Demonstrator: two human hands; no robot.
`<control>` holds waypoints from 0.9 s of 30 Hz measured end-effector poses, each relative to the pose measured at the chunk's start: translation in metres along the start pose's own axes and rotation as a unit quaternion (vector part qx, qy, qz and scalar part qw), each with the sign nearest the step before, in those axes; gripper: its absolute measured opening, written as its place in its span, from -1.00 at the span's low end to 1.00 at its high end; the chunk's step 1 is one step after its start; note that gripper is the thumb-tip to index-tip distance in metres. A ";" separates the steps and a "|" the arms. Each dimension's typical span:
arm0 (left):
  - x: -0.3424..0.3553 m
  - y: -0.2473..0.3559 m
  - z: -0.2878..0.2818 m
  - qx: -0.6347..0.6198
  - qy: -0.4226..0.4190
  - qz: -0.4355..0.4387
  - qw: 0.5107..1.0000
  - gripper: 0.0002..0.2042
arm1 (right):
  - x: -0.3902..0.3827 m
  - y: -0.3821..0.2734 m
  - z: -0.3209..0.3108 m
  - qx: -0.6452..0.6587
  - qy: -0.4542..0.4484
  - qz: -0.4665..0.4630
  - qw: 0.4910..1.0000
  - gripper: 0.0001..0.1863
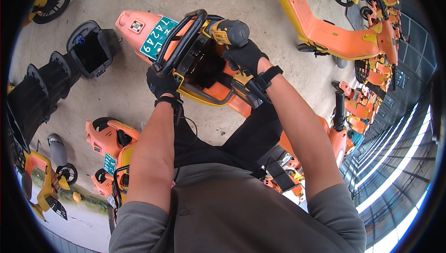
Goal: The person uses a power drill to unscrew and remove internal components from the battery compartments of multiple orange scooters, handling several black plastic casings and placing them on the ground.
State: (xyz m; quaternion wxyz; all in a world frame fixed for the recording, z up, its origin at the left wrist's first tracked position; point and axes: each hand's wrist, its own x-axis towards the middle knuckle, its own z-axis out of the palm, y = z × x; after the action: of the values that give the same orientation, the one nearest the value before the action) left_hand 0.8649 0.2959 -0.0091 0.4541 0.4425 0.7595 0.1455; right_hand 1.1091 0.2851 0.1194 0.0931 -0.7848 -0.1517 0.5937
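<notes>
A cordless impact driver (232, 32), yellow and black, is gripped by its handle in my black-gloved right hand (246, 58). Its nose points left at the seat frame of an orange-and-yellow scooter (131, 34); the tip is hidden. My left hand (161, 85), also gloved, closes at the near end of the black grab rail (183, 39), its fingers partly out of sight. Between my hands gapes the dark under-seat opening (204, 67), with no seat over it. A green licence plate (158, 38) is fixed on the tail.
Nested black plastic tubs (90, 48) lie on the concrete floor (204, 125) at left. Another scooter (325, 34) stands at far right, with rows of scooters (364, 95) beyond. More parked scooters (118, 144) are at my near left, beside a loose grey part (56, 150).
</notes>
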 end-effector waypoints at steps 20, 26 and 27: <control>-0.001 -0.001 -0.004 0.034 -0.012 0.034 0.999 -0.77 | -0.007 -0.002 -0.001 0.105 -0.023 0.020 0.994 -0.83; 0.003 -0.005 -0.003 0.088 -0.018 0.067 0.994 -0.70 | -0.002 0.015 0.000 0.128 -0.010 -0.011 0.992 -0.84; 0.004 -0.002 -0.004 0.091 -0.013 0.064 0.994 -0.68 | -0.002 0.014 -0.002 0.088 -0.005 -0.014 0.996 -0.84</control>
State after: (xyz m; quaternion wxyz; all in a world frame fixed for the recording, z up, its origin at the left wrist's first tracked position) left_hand 0.8602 0.2982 -0.0104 0.4120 0.5313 0.7336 0.0988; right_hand 1.1124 0.2710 0.1172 0.1692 -0.7683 -0.1099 0.6075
